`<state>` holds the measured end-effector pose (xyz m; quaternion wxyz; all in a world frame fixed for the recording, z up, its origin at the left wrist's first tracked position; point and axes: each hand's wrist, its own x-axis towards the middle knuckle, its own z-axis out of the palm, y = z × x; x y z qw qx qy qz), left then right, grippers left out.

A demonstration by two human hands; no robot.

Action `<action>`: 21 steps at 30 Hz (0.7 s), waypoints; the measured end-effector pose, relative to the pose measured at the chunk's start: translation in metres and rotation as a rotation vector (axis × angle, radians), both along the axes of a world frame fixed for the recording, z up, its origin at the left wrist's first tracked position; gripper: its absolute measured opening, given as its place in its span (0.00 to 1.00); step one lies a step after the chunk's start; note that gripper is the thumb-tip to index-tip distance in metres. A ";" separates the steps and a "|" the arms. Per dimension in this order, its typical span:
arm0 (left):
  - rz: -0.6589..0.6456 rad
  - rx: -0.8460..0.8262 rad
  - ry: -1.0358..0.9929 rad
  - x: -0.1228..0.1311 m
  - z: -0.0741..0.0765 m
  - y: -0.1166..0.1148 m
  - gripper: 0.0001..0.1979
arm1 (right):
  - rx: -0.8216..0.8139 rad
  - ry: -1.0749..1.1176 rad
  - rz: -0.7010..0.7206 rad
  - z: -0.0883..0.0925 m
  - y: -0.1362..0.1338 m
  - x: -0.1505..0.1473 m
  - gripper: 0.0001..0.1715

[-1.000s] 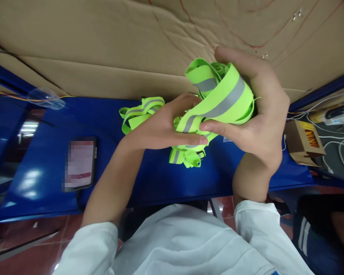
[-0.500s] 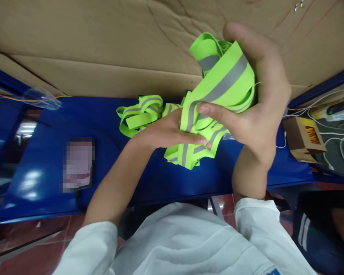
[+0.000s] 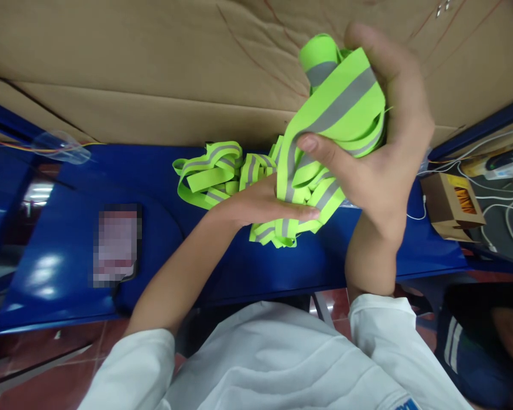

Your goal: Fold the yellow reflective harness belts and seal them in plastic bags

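Raised over the table, my right hand [image 3: 380, 131] grips a loose bundle of neon-yellow reflective strap [image 3: 342, 102] with a grey stripe down its middle. Its thumb presses on the front of the bundle. Lower and to the left, my left hand [image 3: 273, 205] is closed around hanging lengths of the same strap, thumb in front and the other fingers hidden behind. Folds of strap [image 3: 269, 232] droop below that hand. Left of it, a looped strap [image 3: 211, 171] lies on the blue table [image 3: 248, 273] against the cardboard, with more strap beside it.
A blurred-out phone-like object [image 3: 116, 245] lies on the table's left. Brown cardboard [image 3: 154, 62] walls off the back. On the right are an open cardboard box [image 3: 447, 208] and white cables [image 3: 508, 210]. Another person's arm [image 3: 511, 336] shows at the lower right.
The bundle in my right hand has moved slightly up and right. My left hand has shifted a little to the right with its lengths of strap, uncovering more strap behind it.
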<state>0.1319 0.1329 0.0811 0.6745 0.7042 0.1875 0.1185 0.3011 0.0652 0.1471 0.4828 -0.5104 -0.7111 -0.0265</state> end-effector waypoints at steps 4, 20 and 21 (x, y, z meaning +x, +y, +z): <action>-0.199 -0.126 -0.108 -0.001 -0.007 0.001 0.11 | -0.064 0.144 0.011 0.001 0.000 0.006 0.32; -0.192 0.349 0.125 -0.033 0.004 0.029 0.19 | -1.055 0.676 0.573 -0.045 0.049 0.028 0.41; -0.192 0.368 0.143 -0.035 0.005 0.029 0.19 | -1.069 0.696 0.577 -0.047 0.050 0.027 0.42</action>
